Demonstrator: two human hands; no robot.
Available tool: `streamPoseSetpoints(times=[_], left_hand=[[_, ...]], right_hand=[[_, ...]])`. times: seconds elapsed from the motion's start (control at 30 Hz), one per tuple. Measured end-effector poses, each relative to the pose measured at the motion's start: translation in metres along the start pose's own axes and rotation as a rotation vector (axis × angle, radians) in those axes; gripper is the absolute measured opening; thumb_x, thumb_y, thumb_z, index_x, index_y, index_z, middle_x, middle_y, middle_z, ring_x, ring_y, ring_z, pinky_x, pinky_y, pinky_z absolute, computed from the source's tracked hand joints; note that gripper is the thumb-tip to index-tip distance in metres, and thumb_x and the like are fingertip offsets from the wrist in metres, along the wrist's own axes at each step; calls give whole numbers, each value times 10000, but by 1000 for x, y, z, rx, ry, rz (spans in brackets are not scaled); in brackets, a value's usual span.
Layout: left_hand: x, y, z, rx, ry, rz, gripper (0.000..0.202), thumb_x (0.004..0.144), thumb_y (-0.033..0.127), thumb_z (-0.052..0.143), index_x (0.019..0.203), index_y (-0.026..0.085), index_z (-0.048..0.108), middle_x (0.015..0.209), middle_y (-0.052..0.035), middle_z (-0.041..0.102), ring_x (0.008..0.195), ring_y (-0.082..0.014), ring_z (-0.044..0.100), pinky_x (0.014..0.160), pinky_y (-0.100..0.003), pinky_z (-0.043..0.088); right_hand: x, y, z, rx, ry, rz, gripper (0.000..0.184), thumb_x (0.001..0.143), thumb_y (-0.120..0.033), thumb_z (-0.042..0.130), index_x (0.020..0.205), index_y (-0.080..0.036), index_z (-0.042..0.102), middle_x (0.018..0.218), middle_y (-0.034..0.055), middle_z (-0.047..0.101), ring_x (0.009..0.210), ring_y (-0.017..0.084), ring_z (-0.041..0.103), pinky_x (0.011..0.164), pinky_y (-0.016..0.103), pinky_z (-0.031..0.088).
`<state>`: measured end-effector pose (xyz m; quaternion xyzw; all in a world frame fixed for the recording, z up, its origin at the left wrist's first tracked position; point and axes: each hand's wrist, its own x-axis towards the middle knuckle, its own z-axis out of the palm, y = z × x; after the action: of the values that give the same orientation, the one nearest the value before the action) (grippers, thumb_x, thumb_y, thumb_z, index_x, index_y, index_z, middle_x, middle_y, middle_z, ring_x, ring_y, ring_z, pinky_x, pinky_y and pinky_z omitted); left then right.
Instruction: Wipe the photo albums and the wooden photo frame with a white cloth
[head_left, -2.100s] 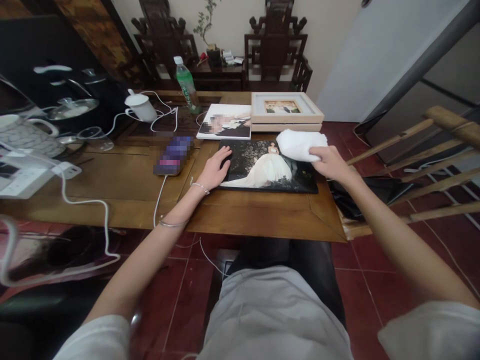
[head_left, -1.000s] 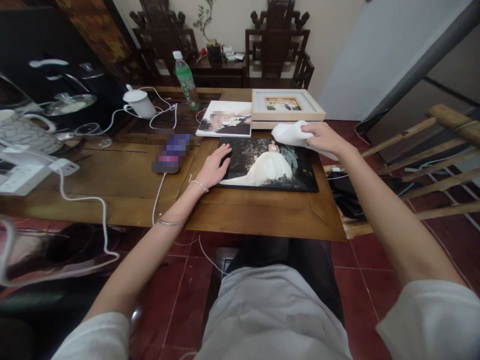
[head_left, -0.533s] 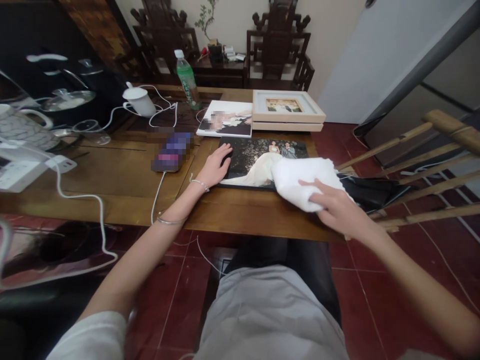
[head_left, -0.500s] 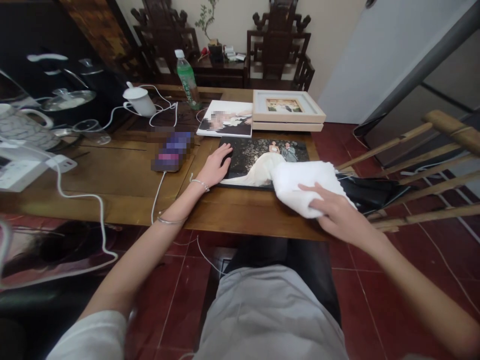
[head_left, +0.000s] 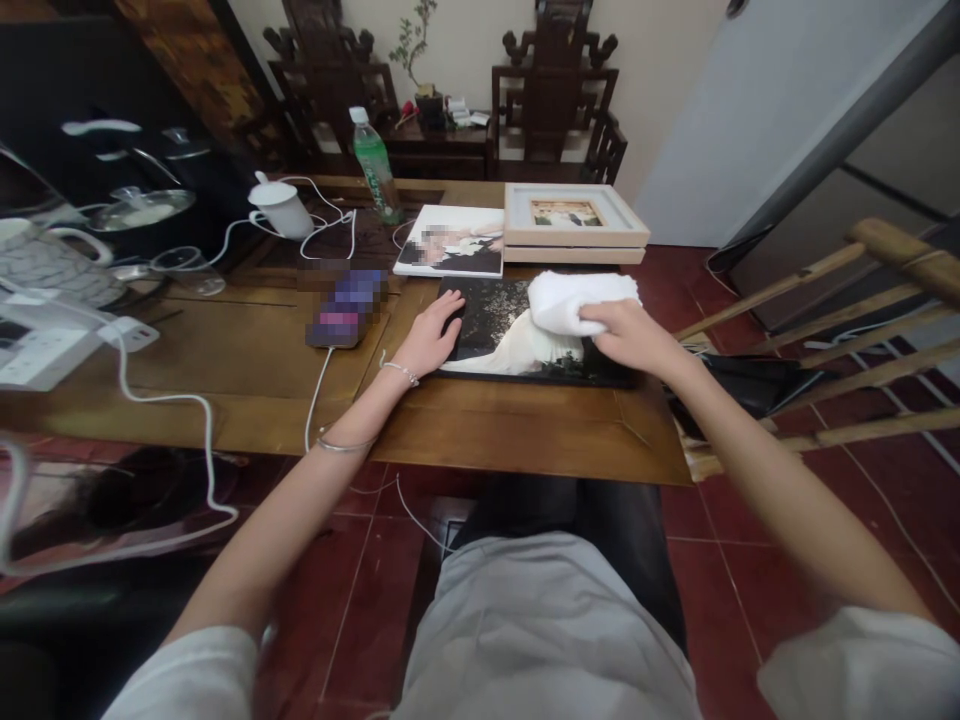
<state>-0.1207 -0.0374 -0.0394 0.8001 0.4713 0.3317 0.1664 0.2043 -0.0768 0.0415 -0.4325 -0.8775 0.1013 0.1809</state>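
A dark photo panel (head_left: 491, 325) showing a long white wedding dress lies flat near the front edge of the wooden table (head_left: 480, 425). My left hand (head_left: 433, 335) rests on its left end, fingers stretched out and holding nothing. A folded white towel (head_left: 574, 298) covers the upper right part of the panel, and my right hand (head_left: 630, 335) is closed on the towel's near right corner. Just behind the panel lie a white-edged photo board (head_left: 454, 245) and a pale framed picture (head_left: 574, 215), which sits on another flat frame.
To the left are a phone (head_left: 346, 308) on a cable, a lidded white cup (head_left: 281, 207), a clear cup (head_left: 189, 270), a patterned mug (head_left: 56, 265) and a white power strip (head_left: 64, 345). A green-labelled bottle (head_left: 376, 165) stands behind. A wooden rack (head_left: 817, 340) is at the right.
My right hand has moved the towel forward and slightly left, from the panel's near right corner to its upper right part. My left hand has stayed on the panel's left end.
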Motion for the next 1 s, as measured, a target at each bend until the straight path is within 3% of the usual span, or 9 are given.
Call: streamPoseSetpoints(times=[0.17,0.3,0.4,0.53,0.63,0.77,0.87,1.0], left_hand=[[-1,1,-1,0,-5,0,406,949,259,466,1318,160,604,1501,-133,517,1448,-270,413,1232,-513,265],[-1,2,-2,-9,2,-9,397,945,265,474,1307,180,614,1498,-114,525,1446,-267,417,1232,-512,270],[-1,1,-1,-19,1,-16,393,945,266,483,1304,180,616,1499,-114,524,1446,-272,417,1234,-517,266],[-1,0,1,-15,13,-9,393,946,260,479,1305,178,615,1494,-115,529,1443,-268,422,1231,-511,276],[-1,0,2,13,21,-2,402,944,238,463,1311,164,610,1489,-121,534,1439,-259,429,1224,-502,292],[0,2,2,49,6,-1,424,944,222,444,1316,94,602,1488,-175,519,1439,-262,428,1228,-467,292],[0,1,2,55,5,0,424,945,225,444,1319,100,599,1490,-170,518,1439,-257,428,1228,-463,294],[-1,0,2,54,5,8,414,951,233,444,1325,140,598,1496,-140,520,1437,-256,431,1224,-488,298]], right_hand=[[47,33,-4,34,40,33,110,562,-162,457,653,-220,483,632,13,523,689,213,495,667,307,341],[58,41,-4,16,62,81,129,566,-139,468,659,-226,488,644,28,542,699,223,495,668,315,352],[45,30,2,-32,51,59,180,599,-103,455,704,-225,536,694,55,600,725,242,526,692,331,384],[-1,-4,15,-161,36,18,310,663,-64,432,843,-203,642,817,103,670,820,281,592,755,370,451],[-44,-34,23,-196,40,-46,401,699,-27,420,956,-193,679,1131,145,697,1046,300,626,899,436,494],[-84,-67,29,-134,19,-141,449,694,-3,445,1027,-197,676,1324,147,642,1274,285,569,1120,540,388],[-87,-76,29,-101,-12,-158,448,695,2,445,1024,-198,674,1317,153,648,1299,284,555,1125,540,382],[-56,-64,25,-95,0,-111,439,707,-1,418,997,-202,680,1170,137,702,1108,271,633,981,439,467]])
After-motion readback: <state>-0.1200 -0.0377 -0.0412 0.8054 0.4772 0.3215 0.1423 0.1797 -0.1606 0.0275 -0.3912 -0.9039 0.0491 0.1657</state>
